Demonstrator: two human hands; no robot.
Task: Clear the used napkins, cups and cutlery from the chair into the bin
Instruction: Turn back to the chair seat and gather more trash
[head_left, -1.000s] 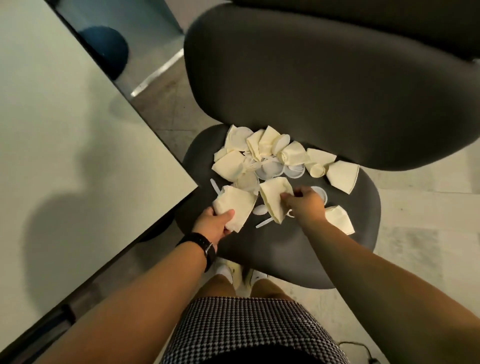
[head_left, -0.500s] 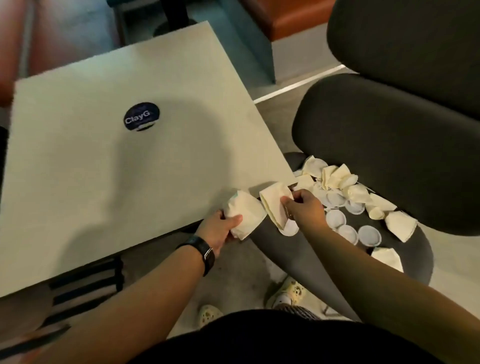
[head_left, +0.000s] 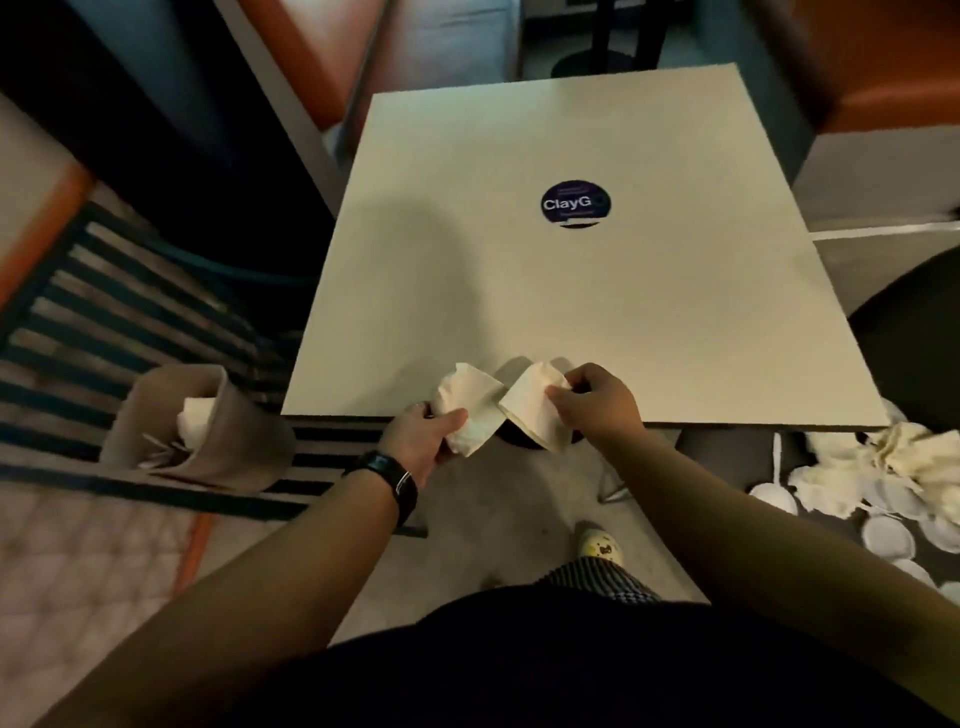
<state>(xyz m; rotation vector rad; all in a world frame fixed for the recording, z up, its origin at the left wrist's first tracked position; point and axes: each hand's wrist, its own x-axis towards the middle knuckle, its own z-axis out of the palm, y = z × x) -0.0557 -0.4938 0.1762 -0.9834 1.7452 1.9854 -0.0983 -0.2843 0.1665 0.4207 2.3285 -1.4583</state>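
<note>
A single head-worn wide-angle view looks steeply down and forward, close over the counter (head_left: 597, 291) filling the frame's centre, with the forearms entering from the bottom and floor (head_left: 509, 499) below.

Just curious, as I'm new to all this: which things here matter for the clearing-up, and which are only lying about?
Part of the job:
- cream paper napkin in left hand
- cream paper napkin in right hand
- beige soft bin
- white napkins and cup lids heap on dark chair

Just there:
- pale square table
- round dark sticker
- slatted bench
</note>
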